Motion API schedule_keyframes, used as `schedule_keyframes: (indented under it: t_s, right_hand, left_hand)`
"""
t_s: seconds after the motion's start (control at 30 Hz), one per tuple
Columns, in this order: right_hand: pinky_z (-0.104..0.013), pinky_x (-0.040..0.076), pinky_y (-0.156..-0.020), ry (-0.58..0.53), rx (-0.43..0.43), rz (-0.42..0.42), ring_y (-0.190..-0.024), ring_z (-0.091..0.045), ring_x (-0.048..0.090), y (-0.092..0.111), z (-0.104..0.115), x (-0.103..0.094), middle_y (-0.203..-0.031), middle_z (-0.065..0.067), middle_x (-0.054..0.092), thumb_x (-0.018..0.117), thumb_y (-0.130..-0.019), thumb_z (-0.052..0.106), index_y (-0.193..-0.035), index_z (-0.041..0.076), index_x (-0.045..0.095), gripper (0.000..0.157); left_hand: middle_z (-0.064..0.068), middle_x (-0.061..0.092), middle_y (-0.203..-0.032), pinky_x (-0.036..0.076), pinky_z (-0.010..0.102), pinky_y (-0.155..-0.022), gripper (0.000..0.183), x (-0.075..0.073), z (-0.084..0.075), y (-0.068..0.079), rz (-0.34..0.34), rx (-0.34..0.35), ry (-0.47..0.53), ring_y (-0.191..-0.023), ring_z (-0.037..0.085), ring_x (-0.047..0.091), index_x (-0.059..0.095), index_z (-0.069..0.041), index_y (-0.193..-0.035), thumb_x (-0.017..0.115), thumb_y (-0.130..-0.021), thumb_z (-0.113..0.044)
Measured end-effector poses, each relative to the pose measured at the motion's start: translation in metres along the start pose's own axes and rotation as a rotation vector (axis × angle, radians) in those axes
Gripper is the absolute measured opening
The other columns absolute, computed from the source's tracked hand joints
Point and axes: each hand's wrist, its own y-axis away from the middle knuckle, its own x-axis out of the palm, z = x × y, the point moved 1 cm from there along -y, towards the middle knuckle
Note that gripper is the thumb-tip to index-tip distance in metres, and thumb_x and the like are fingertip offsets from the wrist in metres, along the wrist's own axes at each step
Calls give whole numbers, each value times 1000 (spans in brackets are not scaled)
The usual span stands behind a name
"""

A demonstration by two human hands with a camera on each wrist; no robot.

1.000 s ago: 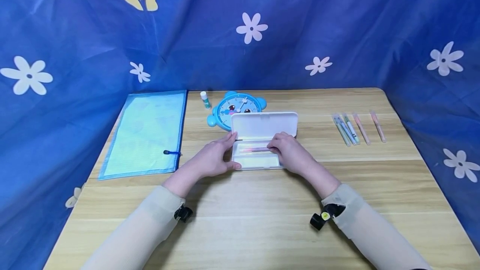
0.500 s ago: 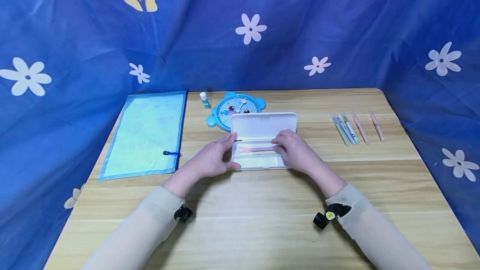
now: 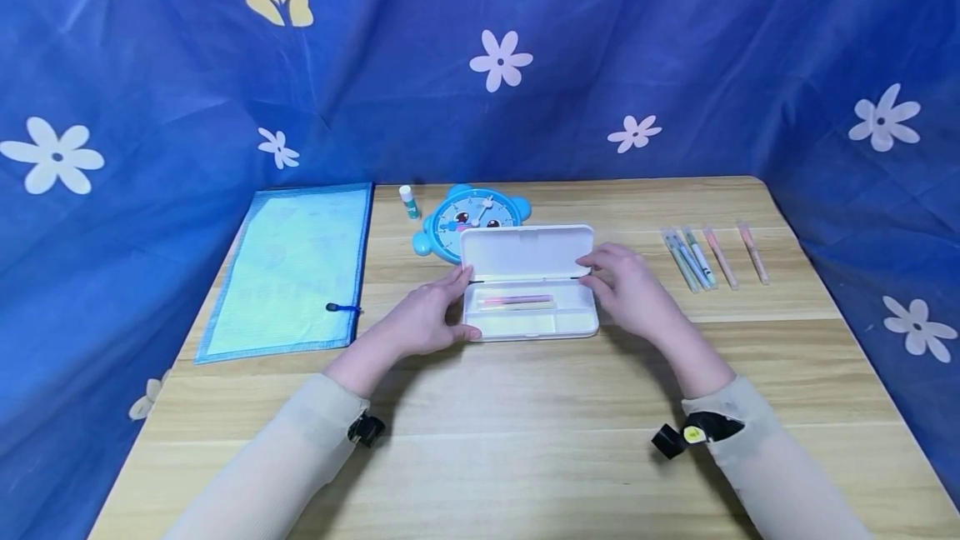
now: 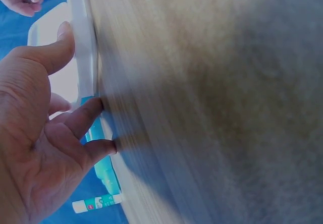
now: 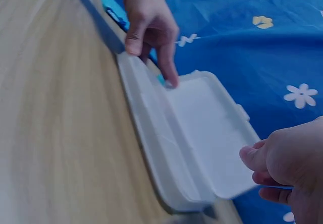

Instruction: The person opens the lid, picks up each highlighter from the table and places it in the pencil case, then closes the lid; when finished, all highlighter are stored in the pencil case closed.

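Holding white pencil case (image 3: 517, 325) by left end, left hand (image 3: 427, 317); long axis runs rightward to right hand (image 3: 633, 290) beside lid (image 3: 525, 252), pinch unclear.

Smooth plastic case (image 3: 525, 252), shiny plastic clock (image 3: 468, 217), wood-grained tabletop (image 3: 495, 440), fine-ribbed folder (image 3: 292, 265), creased cloth backdrop (image 3: 405, 107)

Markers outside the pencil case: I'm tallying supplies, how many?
5, right of the pencil case: three bunched markers, a pink marker beside them, another pink marker farthest right.

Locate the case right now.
In the head view, the case sits open on the table between the left hand and the right hand, in front of the clock.
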Motion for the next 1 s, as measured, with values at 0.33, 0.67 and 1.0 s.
schedule_keyframes:
  t_s: [0.33, 0.67, 1.0]
  right_hand:
    - [-52, 55, -87, 13, 5, -163, -102, -35, 70, 15, -21, -37, -112, -15, 75, 79, -93, -2, -117, -2, 77, 23]
    - [-62, 43, -110, 6, 58, -258, -91, -36, 70, 28, -46, -60, -107, -20, 74, 80, -90, -7, -112, -7, 76, 23]
    - [-46, 7, -129, 66, 174, -298, -90, -47, 72, 42, -76, -70, -103, -25, 75, 81, -90, -5, -113, -7, 76, 23]
  left_hand:
    - [18, 17, -172, 29, 53, -124, 107, -1, 0, 1, -4, -5, 2, -153, 42, 31, 22, -8, -167, 84, -90, -48]
    - [17, 15, -173, 30, 53, -124, 106, 0, 0, 2, -9, 1, 4, -153, 43, 30, 22, -8, -167, 84, -91, -47]
    - [17, 16, -173, 30, 53, -124, 106, 1, 0, 1, -8, 0, 7, -153, 42, 30, 22, -8, -167, 84, -91, -46]
